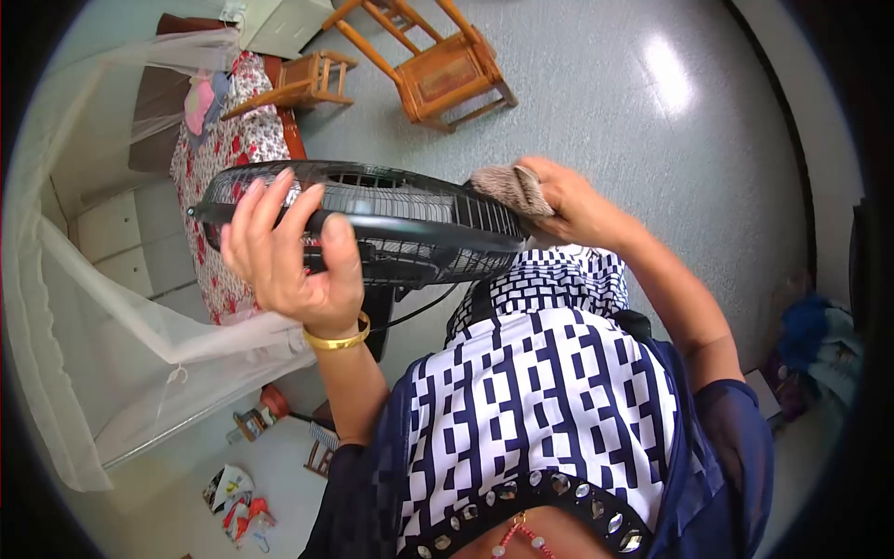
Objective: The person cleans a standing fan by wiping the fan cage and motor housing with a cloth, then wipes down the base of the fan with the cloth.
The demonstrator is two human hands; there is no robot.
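A black electric fan (400,228) is tipped so its round wire cage shows nearly edge-on in front of me. My left hand (293,247), with a gold bracelet at the wrist, steadies the cage's left part, its fingers spaced over the rim and wires. At the cage's right end, my right hand (568,200) grips a bunched grey-brown cloth (512,189). The cloth touches the wire guard there. My right fingertips are partly hidden by the cloth. Below the cage, the fan's stand is mostly out of sight behind my left arm.
Wooden chairs (447,79) stand on the grey floor (596,93) beyond the fan. To the left is a bed with a floral cover (200,252) and a white mosquito net (121,298). A black cord (419,312) runs below the fan. Blue fabric (810,335) lies at far right.
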